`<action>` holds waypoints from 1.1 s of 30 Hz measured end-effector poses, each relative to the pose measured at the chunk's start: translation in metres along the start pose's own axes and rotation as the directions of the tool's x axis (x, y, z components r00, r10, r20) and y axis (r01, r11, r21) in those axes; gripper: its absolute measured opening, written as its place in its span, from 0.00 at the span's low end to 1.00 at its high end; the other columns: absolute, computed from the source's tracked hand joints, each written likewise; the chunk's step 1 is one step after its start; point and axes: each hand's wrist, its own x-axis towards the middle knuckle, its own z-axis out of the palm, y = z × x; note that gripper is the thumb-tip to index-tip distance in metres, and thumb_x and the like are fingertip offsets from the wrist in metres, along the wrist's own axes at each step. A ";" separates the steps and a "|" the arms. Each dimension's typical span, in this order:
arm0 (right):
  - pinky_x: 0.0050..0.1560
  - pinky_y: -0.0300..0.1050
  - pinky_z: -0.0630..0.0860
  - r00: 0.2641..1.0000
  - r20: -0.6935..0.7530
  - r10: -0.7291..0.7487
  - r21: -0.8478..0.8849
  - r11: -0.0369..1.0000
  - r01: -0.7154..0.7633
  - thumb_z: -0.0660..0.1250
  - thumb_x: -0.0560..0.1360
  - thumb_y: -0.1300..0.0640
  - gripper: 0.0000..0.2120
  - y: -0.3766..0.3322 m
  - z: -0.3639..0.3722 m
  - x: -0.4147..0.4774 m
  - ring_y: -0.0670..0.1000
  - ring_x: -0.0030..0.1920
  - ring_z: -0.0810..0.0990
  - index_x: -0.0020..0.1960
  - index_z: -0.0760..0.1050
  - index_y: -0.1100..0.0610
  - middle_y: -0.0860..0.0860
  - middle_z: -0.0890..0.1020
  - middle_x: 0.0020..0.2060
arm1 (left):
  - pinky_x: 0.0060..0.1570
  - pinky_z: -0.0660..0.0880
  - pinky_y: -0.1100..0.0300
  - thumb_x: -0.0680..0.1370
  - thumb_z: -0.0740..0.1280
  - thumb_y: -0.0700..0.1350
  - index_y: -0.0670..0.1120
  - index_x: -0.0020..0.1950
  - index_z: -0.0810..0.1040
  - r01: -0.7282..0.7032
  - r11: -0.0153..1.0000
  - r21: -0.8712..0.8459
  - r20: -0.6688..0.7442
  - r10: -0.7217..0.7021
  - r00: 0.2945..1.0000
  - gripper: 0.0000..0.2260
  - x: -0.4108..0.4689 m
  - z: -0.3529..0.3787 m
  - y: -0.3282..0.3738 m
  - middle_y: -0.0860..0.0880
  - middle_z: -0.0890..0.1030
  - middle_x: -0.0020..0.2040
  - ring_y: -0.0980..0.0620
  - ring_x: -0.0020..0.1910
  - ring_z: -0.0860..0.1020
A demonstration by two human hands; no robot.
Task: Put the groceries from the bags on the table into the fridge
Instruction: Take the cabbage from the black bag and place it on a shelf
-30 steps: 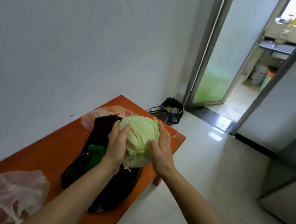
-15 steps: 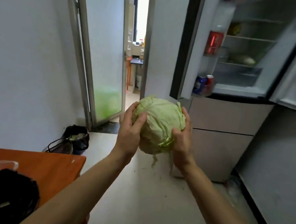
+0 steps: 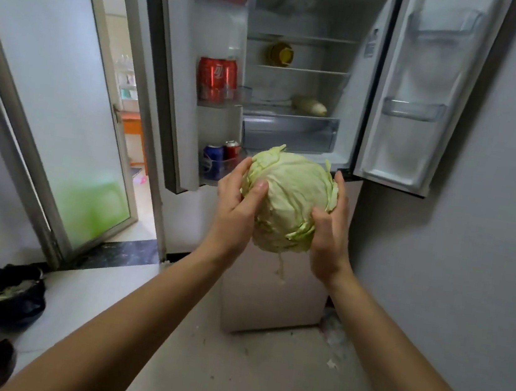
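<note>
Head view, left hand (image 3: 234, 213) and right hand (image 3: 330, 237) grip cabbage (image 3: 289, 199), open fridge (image 3: 323, 17) ahead, cans (image 3: 216, 79) in door

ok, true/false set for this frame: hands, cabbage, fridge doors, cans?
1. The left hand and the right hand both hold the cabbage. True.
2. Both fridge doors are closed. False: the left door and the right door stand open.
3. The cabbage lies on a fridge shelf. False: it is held in the air in front of the fridge.
4. A blue can stands beside a red can in the left door's lowest bin. True.
5. The right door's bins hold cans. False: they look empty; the cans are in the left door.
</note>
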 end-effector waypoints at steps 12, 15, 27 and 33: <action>0.76 0.61 0.61 1.000 0.014 -0.025 -0.087 0.996 0.026 0.58 0.71 0.40 0.41 0.143 -0.001 0.224 0.51 0.77 0.61 0.81 0.51 0.50 0.53 0.61 0.77 | 0.70 0.66 0.58 0.82 0.64 0.51 0.50 0.77 0.64 -0.059 0.998 -0.037 -0.024 0.058 0.998 0.24 0.233 0.069 -0.095 0.51 0.64 0.71 0.56 0.68 0.67; 0.77 0.60 0.58 1.000 0.005 0.025 -0.139 0.990 -0.024 0.57 0.70 0.37 0.45 0.170 0.009 0.284 0.51 0.78 0.58 0.81 0.47 0.53 0.53 0.58 0.78 | 0.74 0.64 0.54 0.83 0.63 0.50 0.51 0.77 0.64 -0.037 0.998 -0.040 -0.015 0.037 0.999 0.23 0.303 0.078 -0.116 0.50 0.63 0.71 0.56 0.68 0.67; 0.76 0.60 0.58 0.995 -0.016 0.096 -0.207 0.973 -0.098 0.54 0.67 0.37 0.47 0.275 0.016 0.499 0.53 0.77 0.59 0.82 0.48 0.56 0.53 0.60 0.78 | 0.71 0.69 0.48 0.76 0.65 0.58 0.54 0.78 0.63 0.027 0.994 -0.102 -0.017 -0.029 0.999 0.31 0.530 0.142 -0.196 0.51 0.64 0.75 0.53 0.71 0.69; 0.77 0.50 0.53 0.980 0.094 0.174 -0.191 0.969 -0.153 0.53 0.69 0.38 0.45 0.336 0.016 0.612 0.55 0.78 0.57 0.81 0.52 0.57 0.55 0.59 0.79 | 0.68 0.71 0.44 0.73 0.63 0.65 0.59 0.76 0.64 0.106 0.993 -0.048 -0.105 -0.111 0.988 0.32 0.635 0.179 -0.234 0.50 0.66 0.75 0.49 0.70 0.71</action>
